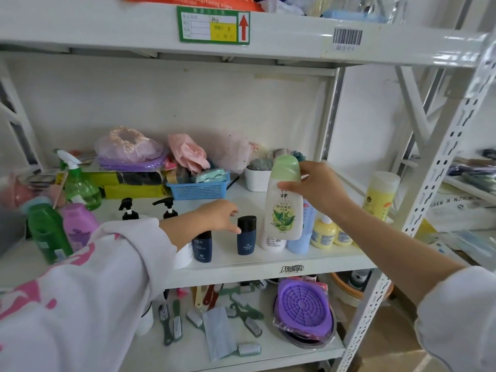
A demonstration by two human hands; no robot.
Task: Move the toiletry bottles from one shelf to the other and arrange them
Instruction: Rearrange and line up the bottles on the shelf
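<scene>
A white sleeve with pink marks [80, 291] fills the near left corner, and from it the left hand [217, 214] reaches over the middle shelf [268, 267], fingers loosely spread and pointing down, holding nothing; one fingertip lies right at the black cap of the short navy bottle [246, 234], though actual contact cannot be told. The right hand [316, 186] grips the upper part of the tall white bottle with the green cap [283, 200], thumb across its front, holding it upright just above the shelf.

Taking that white bottle as the landmark: behind it and slightly left stands a white tub [257, 178] holding grey-green scrubby items; further left sits a blue basket [198, 189] with a teal sponge and pink cloth in it. Just beside it to the right stand a pale blue bottle [303, 234] and two small yellow bottles [323, 233], with a yellow canister [379, 197] further right. To its left stand the short navy bottle, a second navy bottle [201, 247], two black pump tops [163, 208], then a purple bottle [77, 224], a green bottle [48, 232] and a green spray bottle [79, 181].
</scene>
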